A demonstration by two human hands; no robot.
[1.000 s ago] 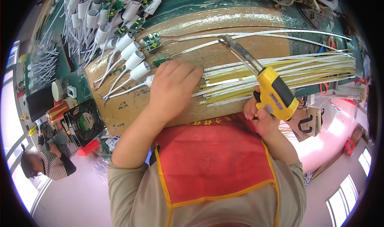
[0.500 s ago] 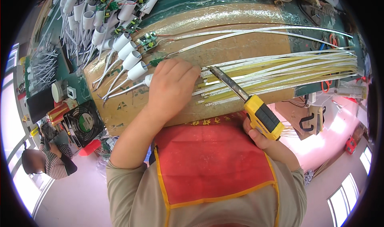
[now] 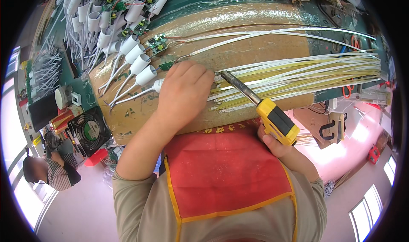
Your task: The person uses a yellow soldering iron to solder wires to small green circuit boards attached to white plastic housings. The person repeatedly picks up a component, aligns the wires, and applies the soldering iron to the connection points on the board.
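My right hand is wrapped round the yellow and black handle of a soldering iron. The iron's dark tip points up and left, close to the fingertips of my left hand. That left hand is closed over the near ends of the LED strips, its fingers bent down; whatever it grips is hidden beneath them. White and yellow LED strips fan out to the right of it. Just left of the hand lie a small green circuit board and several white lamp caps with white cables.
A brown board covers the bench under the work. Lamp caps with circuit boards are heaped at the far left. A black fan stands at the bench's left edge. Beyond it, another person sits. Orange-handled scissors lie right.
The soldering iron's handle and my right hand have shifted slightly up and left. The left hand has barely moved.
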